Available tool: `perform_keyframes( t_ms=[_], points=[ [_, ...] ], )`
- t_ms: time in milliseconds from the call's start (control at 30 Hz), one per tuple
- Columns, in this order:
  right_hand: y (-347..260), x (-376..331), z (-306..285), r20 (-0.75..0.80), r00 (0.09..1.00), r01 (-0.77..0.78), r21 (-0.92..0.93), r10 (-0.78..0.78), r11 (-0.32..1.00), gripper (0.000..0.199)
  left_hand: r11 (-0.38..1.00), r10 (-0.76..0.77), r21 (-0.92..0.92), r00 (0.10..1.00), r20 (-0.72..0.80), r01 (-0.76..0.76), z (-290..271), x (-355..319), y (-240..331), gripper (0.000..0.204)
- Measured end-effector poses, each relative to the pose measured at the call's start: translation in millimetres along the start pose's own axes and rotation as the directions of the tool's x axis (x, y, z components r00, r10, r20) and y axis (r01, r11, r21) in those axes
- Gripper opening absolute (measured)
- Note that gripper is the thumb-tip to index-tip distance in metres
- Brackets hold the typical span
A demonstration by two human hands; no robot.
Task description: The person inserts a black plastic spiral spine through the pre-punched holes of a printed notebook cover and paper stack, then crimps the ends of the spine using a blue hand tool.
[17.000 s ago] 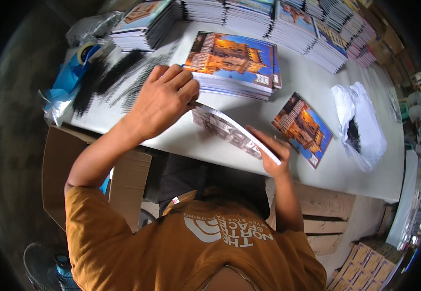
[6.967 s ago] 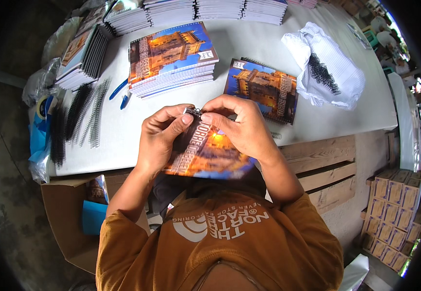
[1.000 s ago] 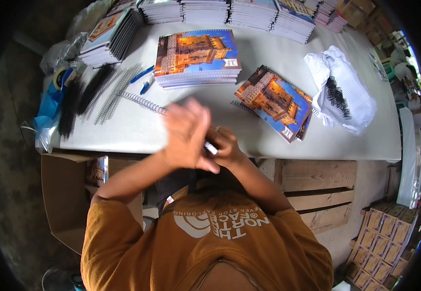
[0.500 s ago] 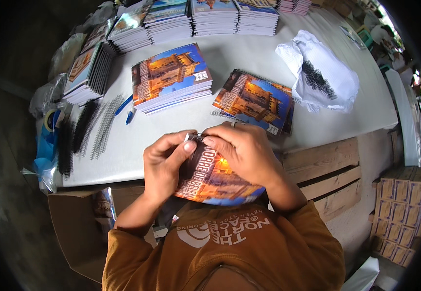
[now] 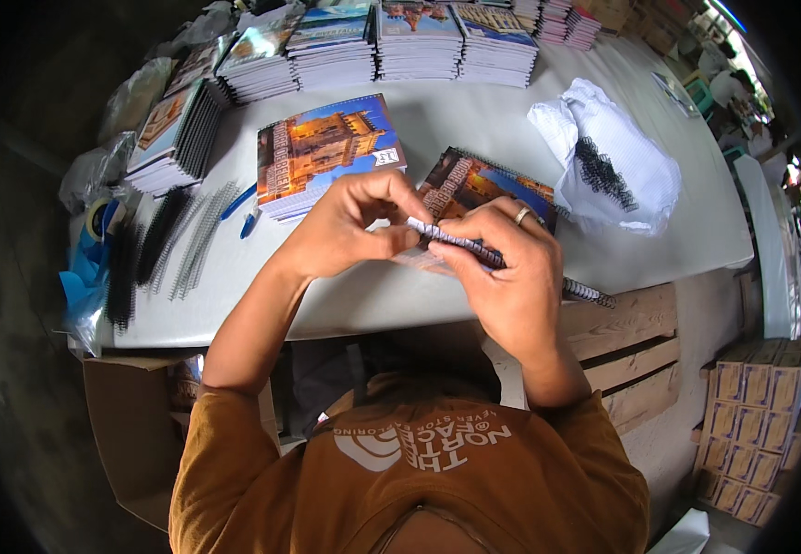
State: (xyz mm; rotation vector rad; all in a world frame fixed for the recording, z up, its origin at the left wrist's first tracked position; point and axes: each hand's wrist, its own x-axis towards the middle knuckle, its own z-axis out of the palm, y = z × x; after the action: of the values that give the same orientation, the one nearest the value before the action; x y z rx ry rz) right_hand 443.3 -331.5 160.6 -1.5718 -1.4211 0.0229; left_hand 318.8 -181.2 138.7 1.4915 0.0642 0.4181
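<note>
Gripping a spiral notebook (image 5: 460, 243) by its coiled edge, the right hand (image 5: 517, 268) faces the left hand (image 5: 349, 226), finger and thumb pinching that edge's left end, near the counter (image 5: 456, 115).

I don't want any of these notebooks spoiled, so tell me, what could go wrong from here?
The right hand grips a coiled notebook spine with the left hand at its end; a slip could bend the coil.

The two notebooks lying just beyond the hands, not squared up, might get knocked or scuffed.

The loose coils lie close together on the table's left side, so they could tangle when one is lifted.
</note>
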Motion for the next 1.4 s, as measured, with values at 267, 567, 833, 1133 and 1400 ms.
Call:
perform_keyframes(
  t_ms=[267,567,833,1133,1400],
  points=[
    [27,31,-9,0.040,0.995,-0.074,-0.314,0.091,0.947,0.020,0.727,0.382,0.659,0.911,-0.157,-0.192,1,17,8,0.049],
    [169,-13,53,0.394,0.855,0.024,-0.679,0.337,0.734,0.076,-0.238,0.451,0.941,0.885,-0.114,0.242,-57,-28,-72,0.037],
    [61,-34,87,0.311,0.898,-0.376,0.910,0.312,0.176,0.072,0.907,0.207,-0.124,0.683,-0.700,-0.402,18,-65,-22,0.032],
    [100,-50,80,0.391,0.890,-0.450,0.673,0.234,0.587,0.019,0.024,0.592,0.599,0.471,-0.654,0.801,-152,-146,-66,0.045],
    [67,-32,81,0.285,0.956,-0.263,0.745,0.063,0.614,0.033,-0.059,0.370,0.438,0.427,-0.825,0.897,-200,-180,-46,0.028]
  ],
)
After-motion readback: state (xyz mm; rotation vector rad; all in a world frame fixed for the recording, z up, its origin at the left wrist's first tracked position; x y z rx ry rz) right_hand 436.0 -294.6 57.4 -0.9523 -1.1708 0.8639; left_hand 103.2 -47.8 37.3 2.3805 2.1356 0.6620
